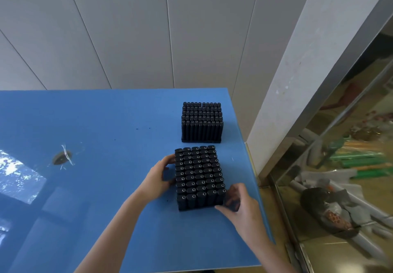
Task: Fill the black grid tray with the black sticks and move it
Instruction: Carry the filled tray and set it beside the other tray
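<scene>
Blue table (106,124) held two full grid trays near its right edge. Far tray (201,122) sat untouched, well apart from both hands. Near tray (198,179), packed with upright black sticks (197,171), was gripped at both sides: left hand (158,177) cupped its left wall, right hand (239,205) pinched its near right corner. Small round hole (62,158) at table left.
</scene>
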`<act>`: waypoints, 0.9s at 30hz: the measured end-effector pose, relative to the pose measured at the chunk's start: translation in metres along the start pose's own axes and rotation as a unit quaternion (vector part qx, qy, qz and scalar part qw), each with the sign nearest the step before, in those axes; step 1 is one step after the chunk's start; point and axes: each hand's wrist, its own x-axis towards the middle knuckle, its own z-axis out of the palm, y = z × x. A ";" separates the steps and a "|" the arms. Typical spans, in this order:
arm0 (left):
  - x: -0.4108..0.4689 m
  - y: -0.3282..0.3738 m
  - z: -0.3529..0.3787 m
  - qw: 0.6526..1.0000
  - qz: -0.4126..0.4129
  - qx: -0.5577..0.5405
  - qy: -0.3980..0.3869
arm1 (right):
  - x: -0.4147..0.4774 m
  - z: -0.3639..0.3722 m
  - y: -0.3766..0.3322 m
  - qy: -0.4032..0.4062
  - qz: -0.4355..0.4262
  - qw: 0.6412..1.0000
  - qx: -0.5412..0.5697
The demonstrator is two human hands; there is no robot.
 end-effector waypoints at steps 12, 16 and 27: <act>-0.056 -0.001 0.006 0.995 -0.033 0.023 0.095 | 0.037 -0.017 0.005 0.023 0.094 0.987 0.131; -0.059 -0.007 0.011 0.995 -0.039 0.010 0.088 | 0.008 -0.021 0.005 -0.055 0.097 0.979 0.172; -0.053 0.009 0.032 0.991 -0.021 0.021 0.128 | 0.004 -0.004 0.010 -0.039 0.026 0.994 0.098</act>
